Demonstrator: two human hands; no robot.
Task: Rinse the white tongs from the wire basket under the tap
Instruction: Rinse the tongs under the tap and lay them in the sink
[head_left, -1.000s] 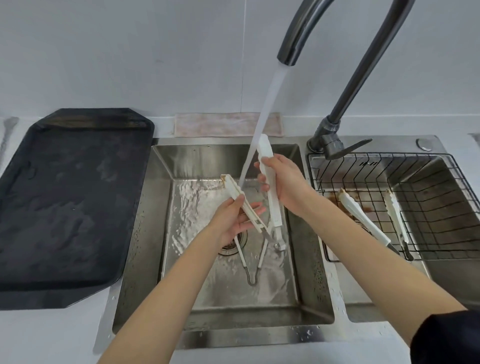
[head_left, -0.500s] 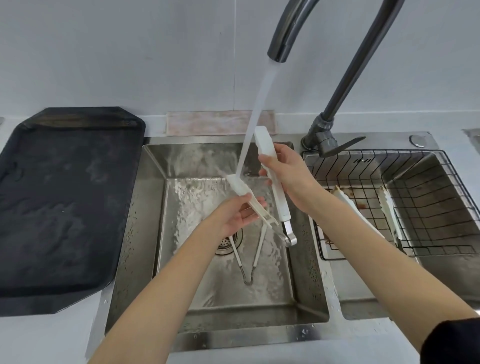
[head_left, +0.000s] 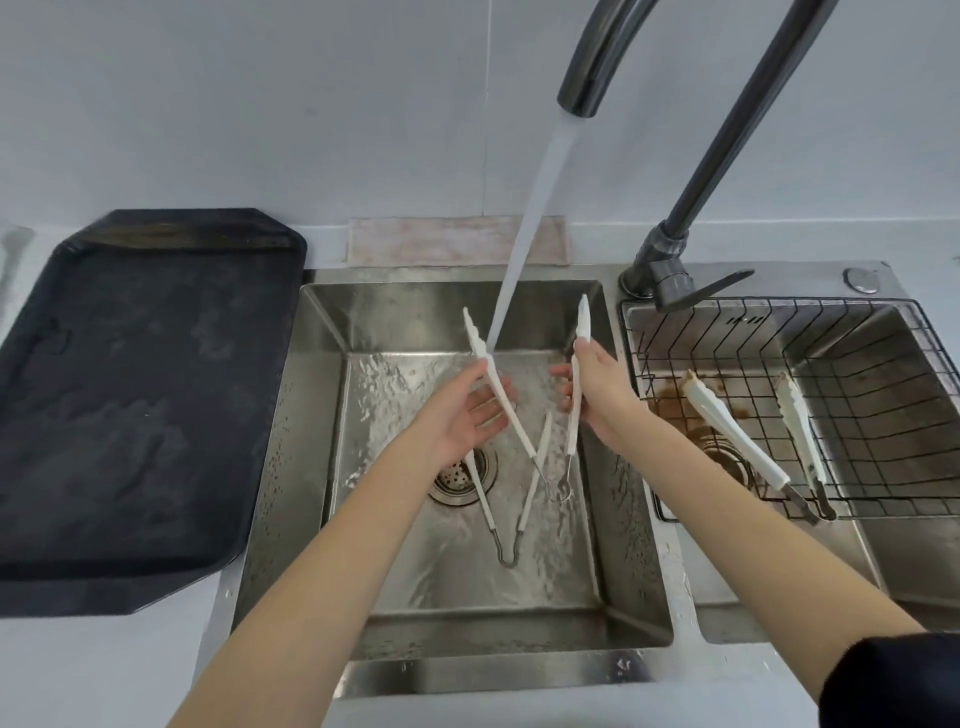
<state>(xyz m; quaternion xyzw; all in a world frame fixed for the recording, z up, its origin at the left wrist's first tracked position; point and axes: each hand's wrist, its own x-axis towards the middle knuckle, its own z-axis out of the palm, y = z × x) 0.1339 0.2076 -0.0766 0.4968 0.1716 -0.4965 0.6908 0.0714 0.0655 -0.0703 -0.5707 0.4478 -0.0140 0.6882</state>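
White tongs (head_left: 503, 400) hang spread in a V over the left sink basin, their wire hinge low at the middle. My left hand (head_left: 462, 410) holds the left arm of the tongs. My right hand (head_left: 597, 387) holds the right arm. Water from the dark tap (head_left: 587, 78) pours onto the left arm near its tip. A second pair of white tongs (head_left: 530, 499) lies flat on the basin floor below. Another white pair (head_left: 732, 441) rests in the wire basket (head_left: 779, 332) over the right basin.
The steel sink (head_left: 322, 467) has a round drain (head_left: 457, 475) under my left wrist. A black tray (head_left: 140, 389) lies on the counter at the left. A pale cloth (head_left: 447, 241) lies against the wall behind the sink. The tap's lever (head_left: 717, 288) points right.
The tongs' arms have spread apart: my left hand moved left and my right hand moved right. The left arm now sits under the stream.
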